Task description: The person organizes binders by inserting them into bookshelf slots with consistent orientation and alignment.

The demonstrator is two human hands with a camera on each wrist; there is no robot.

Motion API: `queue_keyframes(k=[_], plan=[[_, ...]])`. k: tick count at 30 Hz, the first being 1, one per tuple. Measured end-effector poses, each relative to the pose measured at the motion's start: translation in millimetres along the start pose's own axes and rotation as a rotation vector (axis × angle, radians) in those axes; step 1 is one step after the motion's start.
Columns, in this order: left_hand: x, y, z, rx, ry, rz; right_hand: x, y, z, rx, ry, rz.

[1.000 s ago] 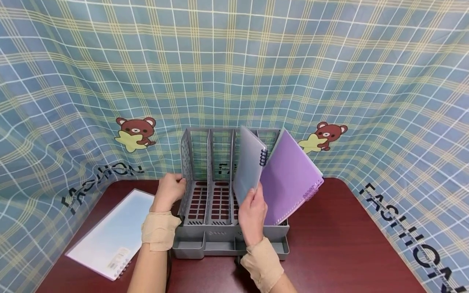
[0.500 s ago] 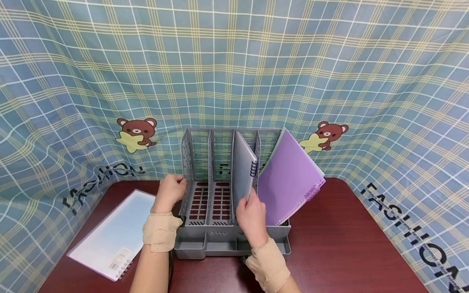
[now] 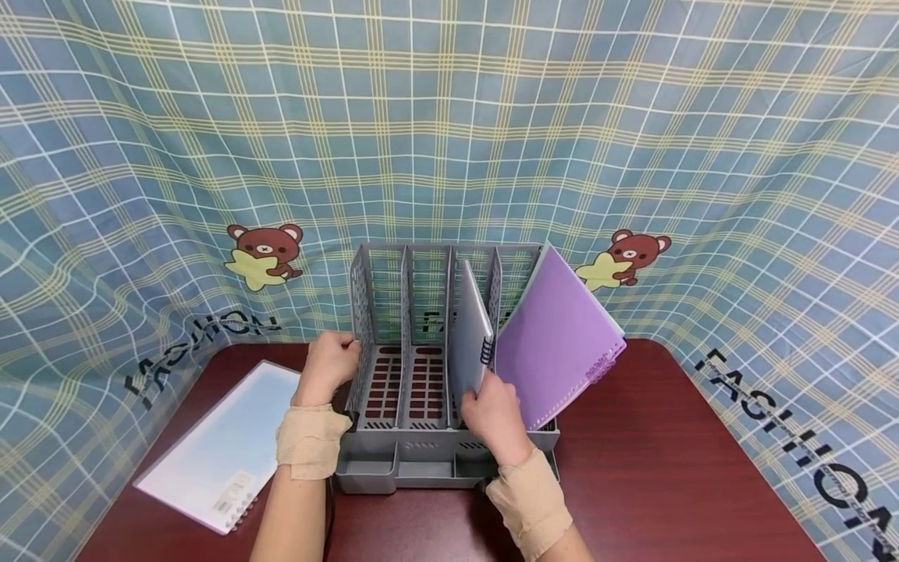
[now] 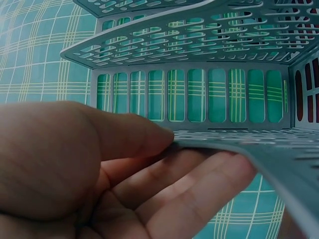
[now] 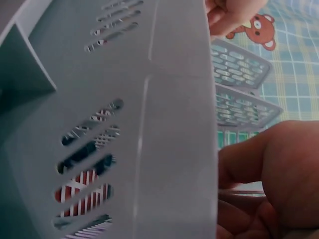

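A grey file rack [image 3: 421, 441] with upright slotted dividers stands mid-table. My left hand [image 3: 330, 363] pinches the edge of its left side panel [image 4: 224, 144] between thumb and fingers. My right hand [image 3: 493, 414] grips the lower front edge of a greyish spiral notebook [image 3: 469, 336], which stands upright in the third slot from the left. In the right wrist view, the thumb and fingers of the right hand [image 5: 269, 179] are partly hidden behind the rack's front wall [image 5: 174, 124]. A purple loose-leaf notebook [image 3: 555, 336] leans tilted to the right in the rightmost slot.
A pale blue and white spiral notebook [image 3: 225, 445] lies flat on the dark red table [image 3: 653, 468], left of the rack. Shallow trays [image 3: 367, 468] run along the rack's front. A plaid curtain [image 3: 449, 117] hangs behind and at both sides.
My right hand has lowered the greyish notebook down into the third slot and shifted slightly right. The left hand keeps its hold on the side panel.
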State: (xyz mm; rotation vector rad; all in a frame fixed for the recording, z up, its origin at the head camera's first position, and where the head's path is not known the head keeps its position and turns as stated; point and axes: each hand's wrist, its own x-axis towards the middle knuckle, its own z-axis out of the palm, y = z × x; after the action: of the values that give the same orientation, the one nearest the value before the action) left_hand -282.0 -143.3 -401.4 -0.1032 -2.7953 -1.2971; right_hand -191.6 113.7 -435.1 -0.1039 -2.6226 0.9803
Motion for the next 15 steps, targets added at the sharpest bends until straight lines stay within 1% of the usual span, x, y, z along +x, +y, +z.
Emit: queue_keyframes(k=[6,10,15], plan=[[-0.6,0.8,1.6,-0.014,0.021,0.028,3.0,2.1,-13.5,-0.022,-0.079,0.081],[0.3,-0.9,1.6,-0.002,0.013,0.013,3.0,2.0,-24.5,-0.022,-0.125,0.124],[1.0,-2.3,1.1,0.006,-0.001,-0.011,3.2,2.1,-38.3,-0.027,-0.149,0.137]])
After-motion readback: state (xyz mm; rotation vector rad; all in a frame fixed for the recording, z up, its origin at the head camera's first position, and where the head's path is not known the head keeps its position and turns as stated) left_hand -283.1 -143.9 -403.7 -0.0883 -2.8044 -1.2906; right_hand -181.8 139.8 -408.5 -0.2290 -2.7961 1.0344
